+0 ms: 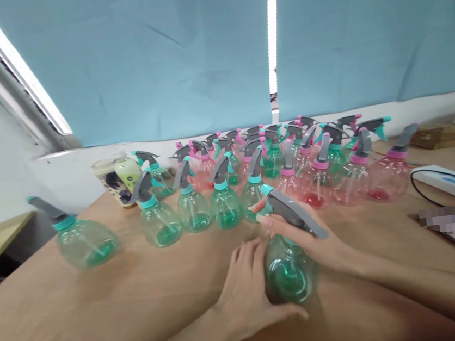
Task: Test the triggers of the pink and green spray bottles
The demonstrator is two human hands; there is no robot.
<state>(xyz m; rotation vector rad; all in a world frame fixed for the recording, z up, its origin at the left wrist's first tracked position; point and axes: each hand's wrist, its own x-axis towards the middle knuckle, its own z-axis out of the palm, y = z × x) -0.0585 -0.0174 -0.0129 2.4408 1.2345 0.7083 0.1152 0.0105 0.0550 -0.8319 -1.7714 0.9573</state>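
The right hand (327, 248) grasps a green trigger-spray bottle (288, 276) near its top; the left hand (246, 287) curves beside it, grip unclear.

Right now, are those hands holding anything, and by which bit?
A green spray bottle. The right hand holds it by its spray head. The left hand curves beside its body; whether it touches is unclear.

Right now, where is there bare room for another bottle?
The widest bare tabletop lies between the left hand and the leftmost bottle. A smaller patch separates the right forearm from the white power strip. Beyond the held bottle, green bottles and pink bottles stand crowded.
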